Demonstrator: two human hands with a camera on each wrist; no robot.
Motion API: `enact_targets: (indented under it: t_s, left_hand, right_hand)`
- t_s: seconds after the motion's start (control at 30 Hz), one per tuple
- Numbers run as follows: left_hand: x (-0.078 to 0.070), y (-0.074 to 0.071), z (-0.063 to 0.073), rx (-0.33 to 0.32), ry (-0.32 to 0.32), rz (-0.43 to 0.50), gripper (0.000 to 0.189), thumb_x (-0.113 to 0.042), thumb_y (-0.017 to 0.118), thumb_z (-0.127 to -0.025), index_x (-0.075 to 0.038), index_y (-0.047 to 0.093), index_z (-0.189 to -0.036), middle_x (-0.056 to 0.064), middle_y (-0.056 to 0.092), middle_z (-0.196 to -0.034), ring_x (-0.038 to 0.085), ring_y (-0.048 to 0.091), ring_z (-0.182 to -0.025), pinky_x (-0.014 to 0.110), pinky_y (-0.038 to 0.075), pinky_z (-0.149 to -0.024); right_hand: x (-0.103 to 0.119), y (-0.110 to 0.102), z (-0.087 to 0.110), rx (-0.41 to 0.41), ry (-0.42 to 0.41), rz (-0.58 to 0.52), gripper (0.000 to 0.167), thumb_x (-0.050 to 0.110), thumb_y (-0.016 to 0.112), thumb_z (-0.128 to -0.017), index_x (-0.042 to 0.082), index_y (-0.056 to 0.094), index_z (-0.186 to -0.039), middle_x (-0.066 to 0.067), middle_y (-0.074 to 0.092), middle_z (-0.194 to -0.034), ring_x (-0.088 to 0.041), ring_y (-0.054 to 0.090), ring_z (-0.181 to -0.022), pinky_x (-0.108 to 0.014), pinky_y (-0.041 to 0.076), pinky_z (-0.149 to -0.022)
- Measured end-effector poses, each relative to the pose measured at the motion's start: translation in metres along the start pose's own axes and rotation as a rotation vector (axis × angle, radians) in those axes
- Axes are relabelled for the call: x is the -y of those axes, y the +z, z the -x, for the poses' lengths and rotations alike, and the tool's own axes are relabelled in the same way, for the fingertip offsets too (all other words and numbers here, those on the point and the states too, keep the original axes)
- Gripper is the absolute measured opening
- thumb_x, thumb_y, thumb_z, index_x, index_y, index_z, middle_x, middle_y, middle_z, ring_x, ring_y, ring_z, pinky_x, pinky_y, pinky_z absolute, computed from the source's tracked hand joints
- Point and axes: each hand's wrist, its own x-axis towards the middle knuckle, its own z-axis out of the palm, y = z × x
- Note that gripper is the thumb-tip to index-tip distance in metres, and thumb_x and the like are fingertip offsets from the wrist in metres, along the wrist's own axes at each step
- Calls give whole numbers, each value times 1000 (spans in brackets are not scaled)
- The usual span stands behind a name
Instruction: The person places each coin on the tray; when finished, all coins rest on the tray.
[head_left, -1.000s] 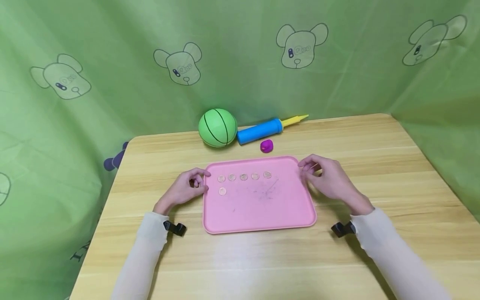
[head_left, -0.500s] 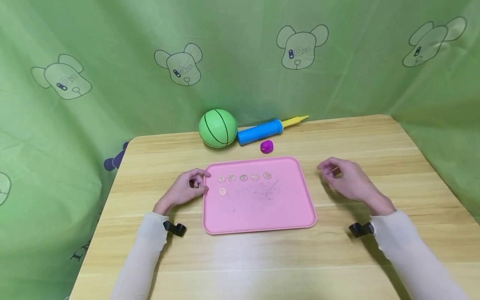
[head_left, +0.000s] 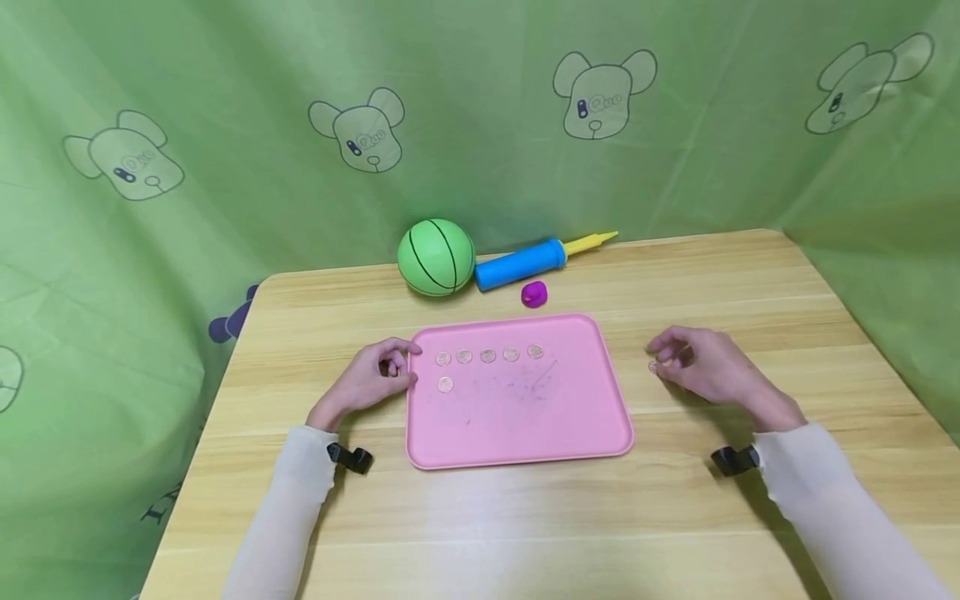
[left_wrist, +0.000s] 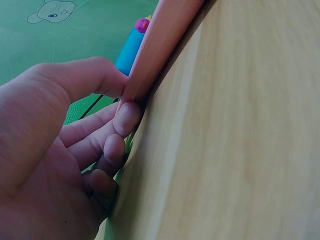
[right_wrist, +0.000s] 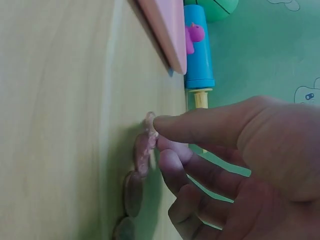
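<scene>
A pink tray lies on the table, with several coins in a row across its far part and one coin below the row's left end. My left hand grips the tray's left rim, thumb and fingertips at its edge in the left wrist view. Right of the tray is my right hand, fingers curled, low over the table. Its thumb tip meets a coin, the index finger close by. I cannot tell whether they pinch it. More coins lie on the table below the hand.
At the back of the table stand a green ball with black lines and a blue pump with a yellow nozzle. A small magenta rubber duck sits between pump and tray. A green curtain hangs behind the table.
My right hand has left the tray's right rim and moved right and a little nearer to me, down to the loose coins. The left hand stays at the tray.
</scene>
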Motion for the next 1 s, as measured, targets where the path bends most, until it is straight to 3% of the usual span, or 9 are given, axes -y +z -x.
enact_targets:
  t_s: [0.27,0.57,1.0]
  left_hand:
    - [-1,0,0,2,-2,2,48,-5,79,-92,-3,67,-139,6,65,-94,20,56,-86,23,49,-79]
    - [-3,0,0,6,-12,-3,49,-6,79,-92,-3,67,-140,6,65,-94,20,57,-87,24,49,-81]
    - [0,0,-1,5,-2,-13,49,-6,79,-92,-3,67,-139,5,66,-93,19,58,-86,24,50,-80]
  right_hand:
    - [-6,7,-3,-26,-25,27,30,9,82,-95,-1,74,-121,-7,75,-98,-21,68,-90,-22,53,-76]
    - [-12,11,-11,80,-52,65,36,8,73,-98,-8,63,-129,-10,68,-99,-19,60,-90,-28,52,-77]
    - [-7,14,-8,36,-85,65,39,3,73,-96,-11,60,-130,-12,68,-98,-20,59,-88,-30,50,-77]
